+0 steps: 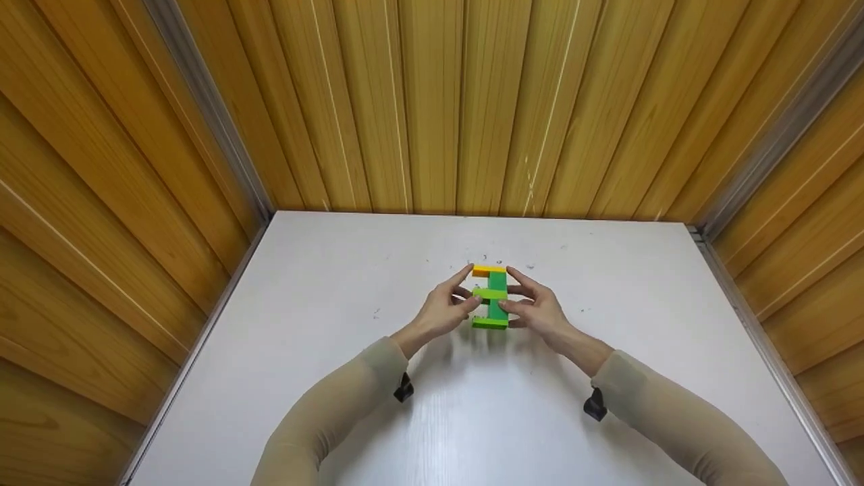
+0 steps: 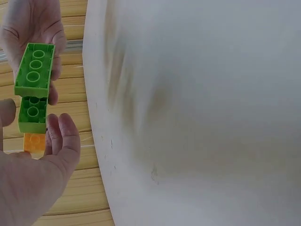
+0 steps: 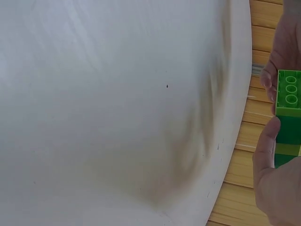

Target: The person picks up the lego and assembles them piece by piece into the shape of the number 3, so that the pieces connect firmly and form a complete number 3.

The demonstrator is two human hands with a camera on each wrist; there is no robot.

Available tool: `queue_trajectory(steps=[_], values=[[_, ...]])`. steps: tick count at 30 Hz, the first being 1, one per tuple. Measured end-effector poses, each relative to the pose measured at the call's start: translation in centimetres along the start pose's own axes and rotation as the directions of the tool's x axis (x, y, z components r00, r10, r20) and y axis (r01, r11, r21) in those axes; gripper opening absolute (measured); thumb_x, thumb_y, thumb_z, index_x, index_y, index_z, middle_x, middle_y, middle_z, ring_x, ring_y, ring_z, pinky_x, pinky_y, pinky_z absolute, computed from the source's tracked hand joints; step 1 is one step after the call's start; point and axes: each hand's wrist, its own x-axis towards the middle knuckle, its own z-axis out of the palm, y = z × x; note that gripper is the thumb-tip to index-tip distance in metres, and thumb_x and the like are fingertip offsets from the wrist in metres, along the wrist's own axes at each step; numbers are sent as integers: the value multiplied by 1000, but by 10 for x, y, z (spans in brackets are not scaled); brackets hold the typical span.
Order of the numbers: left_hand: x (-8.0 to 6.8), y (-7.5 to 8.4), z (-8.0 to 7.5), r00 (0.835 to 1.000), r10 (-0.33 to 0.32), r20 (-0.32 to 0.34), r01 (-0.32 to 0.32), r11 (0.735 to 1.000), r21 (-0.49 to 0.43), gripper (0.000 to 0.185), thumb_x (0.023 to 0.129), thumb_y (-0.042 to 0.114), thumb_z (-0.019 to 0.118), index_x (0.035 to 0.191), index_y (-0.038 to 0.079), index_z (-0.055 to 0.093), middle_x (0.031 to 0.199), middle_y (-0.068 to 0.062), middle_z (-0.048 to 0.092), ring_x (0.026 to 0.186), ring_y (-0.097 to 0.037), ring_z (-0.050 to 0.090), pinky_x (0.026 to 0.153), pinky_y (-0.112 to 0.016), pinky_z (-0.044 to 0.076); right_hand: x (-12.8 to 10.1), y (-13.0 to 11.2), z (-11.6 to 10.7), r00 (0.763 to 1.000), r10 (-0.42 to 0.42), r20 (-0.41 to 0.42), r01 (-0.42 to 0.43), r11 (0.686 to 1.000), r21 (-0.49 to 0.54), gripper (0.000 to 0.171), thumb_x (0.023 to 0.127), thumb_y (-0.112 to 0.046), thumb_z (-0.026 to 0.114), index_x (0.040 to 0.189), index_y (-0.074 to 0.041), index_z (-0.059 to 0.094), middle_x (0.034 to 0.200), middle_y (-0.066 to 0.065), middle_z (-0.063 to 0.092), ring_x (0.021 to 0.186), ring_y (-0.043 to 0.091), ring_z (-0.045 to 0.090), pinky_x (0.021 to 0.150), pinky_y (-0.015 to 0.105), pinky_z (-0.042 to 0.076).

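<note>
A toy brick assembly shaped like an E is held up over the white table between both hands. Dark green bricks (image 1: pixel 497 312) form its spine. An orange brick (image 1: pixel 480 272) crosses the far end, a light green brick (image 1: pixel 490 294) the middle, another light green brick (image 1: pixel 489 324) the near end. My left hand (image 1: pixel 442 310) grips from the left, thumb at the middle brick, index finger at the orange one. From the right, my right hand (image 1: pixel 542 312) grips the spine with its thumb. Hollow undersides of the light green bricks (image 2: pixel 35 66) show in the left wrist view.
The white table (image 1: pixel 324 270) lies beneath, with small dark marks near the assembly. Wood-patterned panels (image 1: pixel 432 108) stand behind and on both sides, with metal frame posts (image 1: pixel 209 101) at the corners. A dark device (image 1: pixel 595 405) hangs under each sleeve cuff.
</note>
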Motion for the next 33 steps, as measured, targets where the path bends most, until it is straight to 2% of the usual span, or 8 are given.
queue_trajectory(steps=[6, 10, 15, 18, 20, 27, 33], values=[[10, 2, 2, 998, -55, -25, 53, 996, -71, 68, 114, 23, 65, 176, 28, 39, 127, -18, 75, 121, -44, 74, 101, -49, 66, 7, -4, -2, 998, 53, -17, -53, 999, 5, 84, 107, -11, 75, 178, -24, 33, 165, 29, 49, 115, 17, 72, 91, 38, 70], [17, 3, 3, 996, -79, -41, 76, 995, -67, 68, 112, 21, 66, 175, 26, 41, 124, -17, 77, 120, -42, 74, 98, -44, 66, 11, -7, -5, 996, 81, -22, -81, 997, 0, 83, 107, -11, 74, 178, -23, 34, 165, 28, 50, 116, 19, 74, 91, 38, 70], [24, 4, 4, 992, -115, -46, 113, 992, -52, 68, 112, 22, 68, 175, 26, 43, 125, -16, 77, 120, -38, 75, 92, -35, 65, 18, -7, -9, 994, 104, -20, -104, 994, -28, 82, 108, -13, 74, 178, -22, 33, 164, 29, 50, 122, 27, 74, 92, 41, 70], [29, 5, 6, 988, -148, -50, 145, 988, -59, 67, 112, 21, 68, 174, 26, 44, 128, -17, 76, 120, -35, 76, 94, -37, 66, 22, -6, -11, 993, 118, -20, -118, 992, -34, 82, 109, -14, 74, 179, -22, 33, 164, 30, 50, 125, 30, 73, 95, 42, 70], [34, 6, 6, 984, -169, -57, 166, 984, -65, 66, 111, 20, 69, 173, 26, 46, 129, -17, 75, 118, -32, 76, 97, -42, 66, 25, -5, -12, 992, 128, -24, -128, 991, -34, 81, 109, -14, 74, 179, -23, 32, 164, 29, 50, 125, 28, 72, 96, 42, 70], [48, 4, 7, 973, -213, -86, 210, 977, -37, 63, 111, 21, 69, 171, 25, 49, 131, -15, 76, 115, -26, 77, 85, -28, 62, 39, -4, -15, 987, 161, -21, -162, 986, -36, 82, 110, -15, 72, 179, -23, 30, 164, 27, 51, 116, 19, 75, 99, 44, 69], [54, -4, 13, 962, -244, -119, 245, 969, -6, 60, 112, 20, 68, 170, 26, 51, 130, -13, 77, 108, -19, 76, 85, -28, 62, 48, 1, -14, 977, 209, -36, -210, 977, -42, 81, 110, -16, 73, 179, -25, 32, 165, 25, 52, 119, 21, 74, 102, 45, 68]])
